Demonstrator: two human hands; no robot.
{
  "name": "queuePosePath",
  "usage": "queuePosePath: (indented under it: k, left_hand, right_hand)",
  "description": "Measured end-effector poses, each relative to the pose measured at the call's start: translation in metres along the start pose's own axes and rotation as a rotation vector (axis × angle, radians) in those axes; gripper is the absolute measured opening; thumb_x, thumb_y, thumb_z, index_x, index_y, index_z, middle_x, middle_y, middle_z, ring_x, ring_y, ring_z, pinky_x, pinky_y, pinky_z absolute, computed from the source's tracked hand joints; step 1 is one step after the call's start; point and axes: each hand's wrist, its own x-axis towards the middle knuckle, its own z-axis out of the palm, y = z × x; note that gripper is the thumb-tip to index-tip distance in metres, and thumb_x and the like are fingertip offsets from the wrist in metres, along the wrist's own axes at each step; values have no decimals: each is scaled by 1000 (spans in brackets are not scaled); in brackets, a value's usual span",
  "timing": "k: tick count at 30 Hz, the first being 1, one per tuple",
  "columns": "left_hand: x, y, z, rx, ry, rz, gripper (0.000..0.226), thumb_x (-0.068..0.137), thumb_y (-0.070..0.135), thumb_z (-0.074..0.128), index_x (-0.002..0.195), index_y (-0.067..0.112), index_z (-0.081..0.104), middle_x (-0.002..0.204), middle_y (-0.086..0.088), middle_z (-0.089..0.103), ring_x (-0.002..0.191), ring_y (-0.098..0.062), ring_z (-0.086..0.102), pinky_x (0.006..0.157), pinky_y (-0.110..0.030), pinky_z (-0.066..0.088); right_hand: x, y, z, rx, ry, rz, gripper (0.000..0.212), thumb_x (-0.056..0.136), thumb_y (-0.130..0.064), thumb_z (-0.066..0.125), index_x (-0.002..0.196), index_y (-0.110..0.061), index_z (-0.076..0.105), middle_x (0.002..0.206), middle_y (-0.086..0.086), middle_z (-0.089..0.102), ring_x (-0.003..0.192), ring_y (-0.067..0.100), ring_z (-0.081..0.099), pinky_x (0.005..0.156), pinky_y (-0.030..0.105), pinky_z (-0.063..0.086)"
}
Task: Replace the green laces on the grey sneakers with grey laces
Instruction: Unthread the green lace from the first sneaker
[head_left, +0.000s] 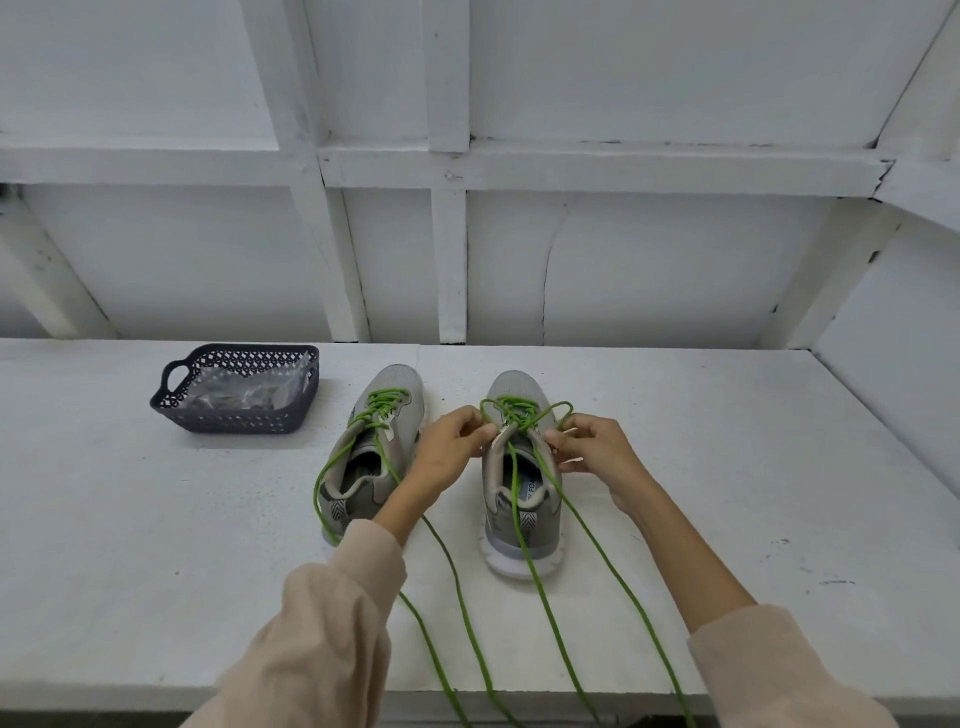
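Left hand (451, 442) and right hand (597, 451) each pinch the green lace (511, 402) on the centre sneaker (498, 514), its ends cut off at the frame's bottom, over a white surface (753, 467).

I log one sneaker (497, 483) between both hands' fingers (475, 431). Second sneaker (402, 441) just left of them; basket (234, 418) farther left, behind.

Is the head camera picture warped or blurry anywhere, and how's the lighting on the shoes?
Head view: wide-angle warp bows the wall beams and table; light soft and even, faint shadows beside basket and sneakers; left hand, right hand and green laces look sharp.
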Motion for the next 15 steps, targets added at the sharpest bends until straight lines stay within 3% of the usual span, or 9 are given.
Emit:
queuePosePath:
  k: [4,6,10,13,15]
  left_hand:
    - [2,3,3,-182,88,-66,12,103,15,44,94,8,48,82,-7,66,77,-19,63,69,-27,55]
    - [2,1,2,-153,22,-67,16,101,20,51,98,5,55,86,-4,66,80,-17,63,73,-26,54]
    - [4,-4,-2,-15,-71,-46,27,93,24,63,97,-3,62,77,2,59,77,-12,58,82,-31,53]
    - [5,0,1,-80,-36,-69,17,98,18,55,94,1,55,83,-3,59,79,-15,58,72,-22,52]
    - [4,3,4,-214,47,-93,10,101,14,49,97,4,49,86,-7,63,77,-16,61,69,-24,52]
  right_hand:
    - [1,3,1,163,91,67,15,99,-18,54,90,-7,56,77,11,69,56,19,63,61,32,57]
    - [-1,4,-1,116,31,64,19,95,-22,61,88,-5,61,79,9,69,62,17,64,62,28,57]
    - [-2,0,-3,41,-71,28,12,86,-12,71,84,-1,67,75,8,66,66,14,63,63,23,55]
    - [2,0,-1,44,-13,40,8,90,-9,66,86,-3,63,76,9,67,62,16,62,60,25,56]
    - [3,1,0,107,51,59,9,96,-10,58,89,-4,58,75,10,68,57,18,61,59,29,56]
